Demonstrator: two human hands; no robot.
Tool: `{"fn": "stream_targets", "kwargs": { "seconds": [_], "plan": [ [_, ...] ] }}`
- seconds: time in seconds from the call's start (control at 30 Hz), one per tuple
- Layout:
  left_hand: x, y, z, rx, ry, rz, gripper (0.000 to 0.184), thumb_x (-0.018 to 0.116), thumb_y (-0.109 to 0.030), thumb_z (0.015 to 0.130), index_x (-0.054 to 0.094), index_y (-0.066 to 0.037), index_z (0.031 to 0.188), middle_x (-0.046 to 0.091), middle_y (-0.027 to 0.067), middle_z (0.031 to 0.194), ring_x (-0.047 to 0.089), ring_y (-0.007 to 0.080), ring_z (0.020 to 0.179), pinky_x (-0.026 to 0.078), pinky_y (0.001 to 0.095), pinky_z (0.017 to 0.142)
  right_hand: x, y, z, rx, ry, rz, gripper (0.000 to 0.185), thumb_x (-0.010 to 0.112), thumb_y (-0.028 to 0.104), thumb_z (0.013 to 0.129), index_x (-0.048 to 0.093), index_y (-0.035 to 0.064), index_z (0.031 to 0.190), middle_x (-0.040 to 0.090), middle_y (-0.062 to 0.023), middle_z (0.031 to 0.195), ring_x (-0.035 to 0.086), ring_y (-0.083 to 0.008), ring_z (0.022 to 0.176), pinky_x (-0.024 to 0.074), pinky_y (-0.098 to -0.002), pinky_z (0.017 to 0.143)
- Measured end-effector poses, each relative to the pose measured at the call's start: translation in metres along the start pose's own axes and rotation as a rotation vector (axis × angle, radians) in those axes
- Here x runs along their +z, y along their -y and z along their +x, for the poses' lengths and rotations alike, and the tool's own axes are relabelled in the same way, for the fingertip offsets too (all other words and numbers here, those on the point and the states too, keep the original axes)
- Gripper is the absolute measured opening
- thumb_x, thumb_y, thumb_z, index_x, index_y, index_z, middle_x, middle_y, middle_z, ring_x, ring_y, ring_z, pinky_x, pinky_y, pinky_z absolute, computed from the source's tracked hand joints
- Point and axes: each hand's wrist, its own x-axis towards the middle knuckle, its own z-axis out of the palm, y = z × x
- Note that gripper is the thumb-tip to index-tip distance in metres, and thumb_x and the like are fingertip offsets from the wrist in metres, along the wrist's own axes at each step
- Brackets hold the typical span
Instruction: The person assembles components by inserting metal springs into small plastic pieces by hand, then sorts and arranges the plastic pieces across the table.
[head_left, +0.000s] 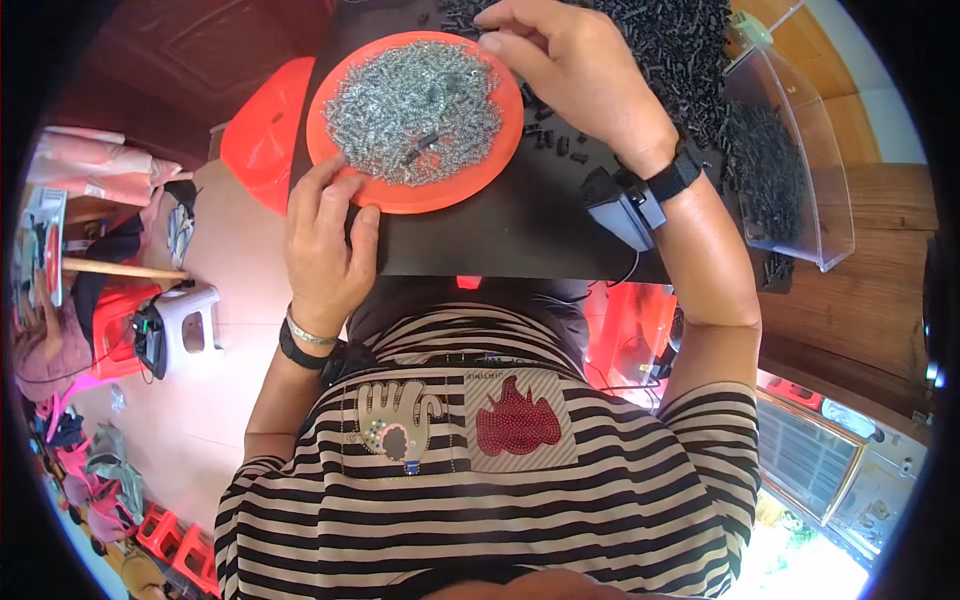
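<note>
A round orange-red plate (440,200) holds a heap of small silvery metal springs (400,110), with a few black plastic pieces (421,147) lying on top. My left hand (328,240) is at the plate's near left edge, its bent fingertips resting on the rim and the thumb spread apart. Past the plate's far right rim, my right hand (580,75) hovers with index finger and thumb curved and a gap between them. I see nothing held there, though its other fingers are partly hidden. Beneath and beyond it spreads a large pile of small black plastic parts (670,50).
The dark table (480,245) ends just before my body. At right, a clear plastic bin (825,190) lies tipped with more black parts. A red stool (265,140) stands left of the table. Both wrists wear black bands; a grey device (620,210) is strapped to the right one.
</note>
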Motion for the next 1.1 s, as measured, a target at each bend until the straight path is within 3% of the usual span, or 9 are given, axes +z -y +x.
{"fn": "stream_targets", "kwargs": {
  "seconds": [0.07,0.1,0.17,0.27,0.4,0.73,0.93,1.03,1.1],
  "plan": [
    [0.000,0.000,0.000,0.013,-0.009,0.000,0.029,0.066,-0.006,0.084,0.063,0.000,0.113,0.058,0.0216,0.125,0.059,0.0377,0.109,0.049,0.0433,0.093,0.006,-0.029,0.002,-0.238,-0.119,-0.105,0.025,0.062,0.025,0.100,0.065,0.0101,0.120,0.073,-0.0119,0.105,0.069,-0.0277,0.080,0.0543,-0.0340,0.067],
    [0.000,0.001,0.000,0.017,-0.013,-0.001,0.030,0.066,-0.006,0.084,0.063,0.000,0.113,0.058,0.0215,0.125,0.059,0.0376,0.109,0.049,0.0432,0.092,0.001,-0.022,-0.008,-0.115,-0.114,-0.162,0.019,0.067,0.015,0.095,0.069,0.0009,0.107,0.072,-0.0078,0.088,0.063,-0.0117,0.076,0.0509,-0.0270,0.069],
    [-0.001,0.001,0.000,0.042,-0.017,0.018,0.030,0.066,-0.006,0.084,0.063,0.000,0.114,0.058,0.0215,0.126,0.059,0.0375,0.108,0.049,0.0431,0.092,-0.014,-0.041,-0.024,-0.006,-0.030,-0.125,0.019,0.068,0.015,0.094,0.069,0.0006,0.107,0.072,-0.0056,0.089,0.063,-0.0102,0.077,0.0510,-0.0264,0.070],
    [-0.001,0.000,0.002,0.063,-0.019,0.033,0.031,0.067,-0.006,0.084,0.063,0.000,0.114,0.058,0.0216,0.126,0.059,0.0375,0.108,0.049,0.0432,0.092,-0.022,-0.071,-0.054,0.214,0.018,-0.002,0.016,0.070,0.016,0.088,0.071,0.0032,0.098,0.071,-0.0100,0.079,0.068,-0.0201,0.071,0.0523,-0.0327,0.068],
    [-0.001,0.000,0.002,0.059,-0.005,0.026,0.032,0.066,-0.006,0.084,0.063,0.000,0.115,0.058,0.0217,0.126,0.059,0.0376,0.108,0.049,0.0433,0.092,-0.016,-0.079,-0.083,0.349,0.088,-0.009,0.017,0.074,0.015,0.085,0.071,0.0038,0.097,0.069,-0.0090,0.078,0.066,-0.0200,0.069,0.0517,-0.0330,0.067],
    [0.001,0.001,0.001,0.056,-0.010,0.054,0.030,0.066,-0.007,0.084,0.063,0.000,0.113,0.059,0.0211,0.125,0.059,0.0382,0.109,0.049,0.0436,0.093,0.002,-0.074,-0.087,0.131,0.068,-0.344,0.010,0.068,0.012,0.086,0.064,0.0035,0.088,0.067,-0.0157,0.089,0.066,-0.0382,0.082,0.0527,-0.0464,0.075],
    [0.001,0.002,0.001,0.053,-0.017,0.043,0.030,0.066,-0.007,0.084,0.063,0.000,0.113,0.059,0.0211,0.125,0.059,0.0381,0.109,0.049,0.0437,0.093,-0.013,-0.076,-0.073,0.138,0.066,-0.320,0.011,0.067,0.013,0.087,0.064,0.0028,0.089,0.067,-0.0165,0.084,0.066,-0.0370,0.080,0.0522,-0.0449,0.071],
    [0.001,0.001,-0.001,0.028,-0.008,0.029,0.030,0.065,-0.008,0.084,0.063,0.000,0.113,0.059,0.0213,0.125,0.059,0.0381,0.109,0.048,0.0439,0.092,-0.017,-0.050,-0.049,0.198,0.080,-0.092,0.012,0.067,0.014,0.088,0.066,0.0030,0.092,0.068,-0.0155,0.080,0.067,-0.0345,0.075,0.0522,-0.0421,0.069],
    [0.001,0.002,0.000,0.037,-0.009,0.032,0.029,0.065,-0.008,0.084,0.063,0.000,0.112,0.059,0.0214,0.125,0.059,0.0382,0.108,0.048,0.0440,0.092,-0.004,-0.040,-0.033,0.091,0.073,-0.035,0.014,0.068,0.014,0.091,0.068,0.0024,0.098,0.069,-0.0119,0.082,0.067,-0.0241,0.075,0.0525,-0.0345,0.069]
  ]
}}
